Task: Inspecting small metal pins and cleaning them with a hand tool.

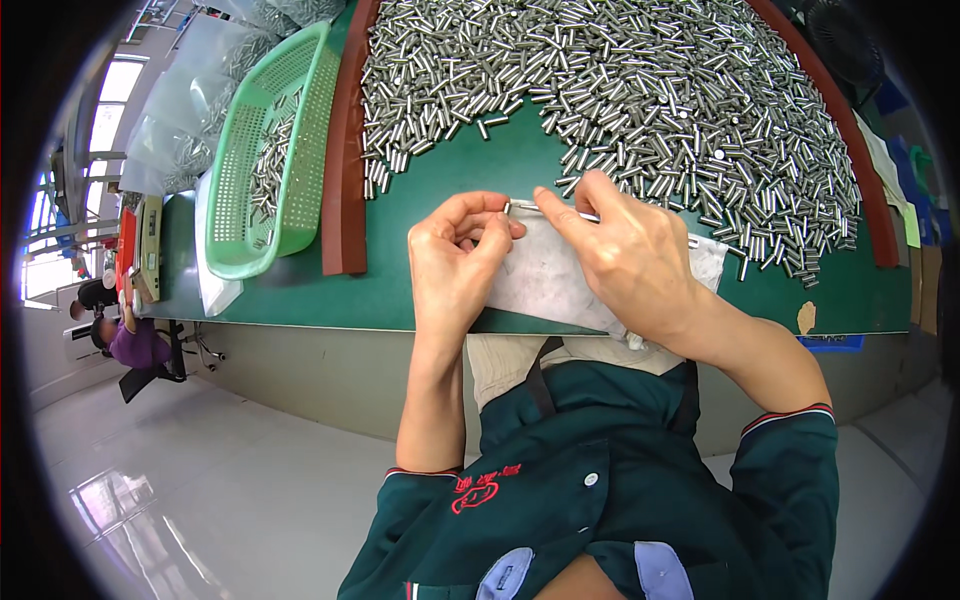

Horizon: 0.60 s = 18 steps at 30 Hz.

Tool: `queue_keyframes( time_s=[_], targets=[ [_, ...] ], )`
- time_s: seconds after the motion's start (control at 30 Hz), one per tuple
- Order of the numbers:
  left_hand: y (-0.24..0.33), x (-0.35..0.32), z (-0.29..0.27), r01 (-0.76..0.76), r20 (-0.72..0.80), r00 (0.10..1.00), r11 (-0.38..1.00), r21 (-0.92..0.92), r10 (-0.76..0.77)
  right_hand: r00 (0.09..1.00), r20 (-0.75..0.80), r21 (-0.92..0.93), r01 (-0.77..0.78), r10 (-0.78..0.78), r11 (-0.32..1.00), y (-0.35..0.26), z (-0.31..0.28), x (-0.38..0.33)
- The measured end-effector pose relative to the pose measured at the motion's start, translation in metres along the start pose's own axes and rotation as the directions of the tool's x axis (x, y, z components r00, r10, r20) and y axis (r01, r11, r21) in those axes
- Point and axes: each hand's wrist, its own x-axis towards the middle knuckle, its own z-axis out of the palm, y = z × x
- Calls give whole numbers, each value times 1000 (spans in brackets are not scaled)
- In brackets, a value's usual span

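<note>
Over the front of the green table [470, 165], both my hands meet above a wrinkled white cloth [545, 275]. My left hand [452, 255] is closed, thumb and forefinger pinching a small silver metal pin [507, 208]. A slim, shiny metal rod [588, 216] lies under the fingers of my right hand [640, 255], which are closed on it. The rod's left end comes close to the pin; whether they touch I cannot tell. Beyond my hands spreads a large heap of short metal pins [640, 80].
Red-brown rails [347, 170] border the heap on both sides. Left of them stands a green perforated basket [225, 215] with some pins in it. Clear plastic bags [180, 130] of pins and a scale [148, 245] are farther left. A person in purple [140, 343] sits in the distance.
</note>
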Motion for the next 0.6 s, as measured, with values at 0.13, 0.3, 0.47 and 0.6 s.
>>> queue_keyframes(
  time_s=[0.13, 0.3, 0.47, 0.6],
  targets=[
    [0, 0, 0, 6, 14, 1000, 1000, -17, -6, 1000, -2, -8, 10, -10, 1000, 1, 4, -1],
    [2, 0, -1, 16, 28, 999, 1000, -16, -15, 1000, -2, -3, -16, 16, 1000, 2, 5, -1],
    [5, 2, -8, 27, 95, 995, 988, -150, -12, 995, -95, 42, -38, 42, 998, 5, 4, 2],
    [2, 3, -12, -1, 123, 992, 995, -100, 13, 992, -119, 82, -26, 36, 996, 2, 2, 5]
  ],
)
